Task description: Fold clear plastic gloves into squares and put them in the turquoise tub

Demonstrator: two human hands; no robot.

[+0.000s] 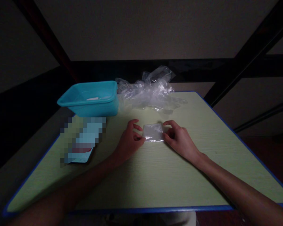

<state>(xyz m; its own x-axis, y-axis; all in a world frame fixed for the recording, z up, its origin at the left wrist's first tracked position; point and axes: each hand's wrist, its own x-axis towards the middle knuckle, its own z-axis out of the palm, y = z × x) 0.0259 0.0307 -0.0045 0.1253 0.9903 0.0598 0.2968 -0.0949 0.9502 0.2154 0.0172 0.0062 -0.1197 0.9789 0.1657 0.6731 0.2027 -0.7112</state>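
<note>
Head view shows me a clear packet (153, 132) flat on the desk (169, 179), the left hand (130, 140) at its left edge, the right hand (179, 138) at its right. They stand apart; I cannot tell whether either pinches it. Crumpled plastic (148, 90) lies beyond, a blue tub (94, 109) far left, a blurred flat item (91, 135) nearer.

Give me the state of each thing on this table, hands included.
Plastic packet: lying flat, shiny.
Left hand: index finger and thumb apart, at the packet's left edge.
Right hand: likewise, at its right edge.
Blue bin: uncovered, something white inside.
Clear plastic: crumpled heap.
Flat object: mostly pixelated, state unclear.
</note>
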